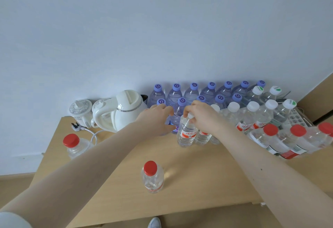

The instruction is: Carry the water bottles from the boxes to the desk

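Head view, looking down over a light wooden desk (207,170) set against a pale wall. 2 bare arms reach towards the desk's far edge, where many water bottles stand upright in rows: purple-capped bottles (210,90) along the far edge, white-capped bottles (252,114) towards the far right corner. The right hand (201,117) pinches the white cap of a red-labelled bottle (186,134), which stands on the desk at the front left of the white-capped group, touching its neighbour. The left hand (156,119) is just beside it, with fingers and thumb on either side of the front purple-capped bottle (180,112). Whether that hand actually clasps the bottle cannot be told, as the hand hides the contact. A white kettle (126,114) and a small patterned pot (81,110) sit at the far left corner, and a plug (76,125) lies in front of the pot. 1 red-capped bottle (153,177) stands alone near the middle of the desk, and another (73,146) stands at the left edge. A wrapped pack of red-capped bottles (288,141) lies on its side at the right edge. No boxes are in view. This looks like the delivery end of the task, with a bottle being set into the rows. The next move probably calls for lifting the fingers straight off the cap so the bottle does not tip into its neighbours. After that, a trip to the boxes for more.
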Demonstrator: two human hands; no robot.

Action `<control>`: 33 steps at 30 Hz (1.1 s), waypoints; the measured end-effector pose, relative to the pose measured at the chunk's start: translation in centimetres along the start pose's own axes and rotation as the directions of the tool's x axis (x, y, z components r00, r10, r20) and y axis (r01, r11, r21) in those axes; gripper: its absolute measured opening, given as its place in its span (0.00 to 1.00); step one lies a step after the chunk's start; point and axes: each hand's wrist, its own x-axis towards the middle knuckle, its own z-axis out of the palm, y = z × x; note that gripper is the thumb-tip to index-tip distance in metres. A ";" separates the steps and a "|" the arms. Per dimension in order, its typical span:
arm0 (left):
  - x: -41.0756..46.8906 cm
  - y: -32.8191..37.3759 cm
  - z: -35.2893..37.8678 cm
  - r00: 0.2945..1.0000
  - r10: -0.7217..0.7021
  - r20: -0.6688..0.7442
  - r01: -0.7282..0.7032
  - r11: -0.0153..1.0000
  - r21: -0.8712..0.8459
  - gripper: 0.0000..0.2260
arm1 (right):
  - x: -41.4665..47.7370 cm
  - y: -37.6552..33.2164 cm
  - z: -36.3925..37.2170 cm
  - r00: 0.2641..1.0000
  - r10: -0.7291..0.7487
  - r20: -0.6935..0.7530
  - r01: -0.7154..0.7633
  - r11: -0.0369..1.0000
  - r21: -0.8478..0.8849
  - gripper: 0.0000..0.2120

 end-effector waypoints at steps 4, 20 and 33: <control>-0.2 -0.2 0.2 1.000 -0.010 0.003 0.010 1.000 0.012 0.19 | -0.1 0.0 -0.4 1.000 0.017 -0.006 -0.018 0.998 -0.064 0.15; -5.5 0.6 -2.5 0.989 -0.109 -0.104 0.116 0.992 0.055 0.20 | -5.2 -1.9 -2.0 0.979 -0.059 -0.197 0.062 0.998 0.010 0.14; -16.6 2.5 -0.4 0.900 -0.328 -0.286 0.350 0.936 0.026 0.20 | -9.4 -7.4 1.1 0.937 -0.251 -0.245 0.293 0.944 0.154 0.15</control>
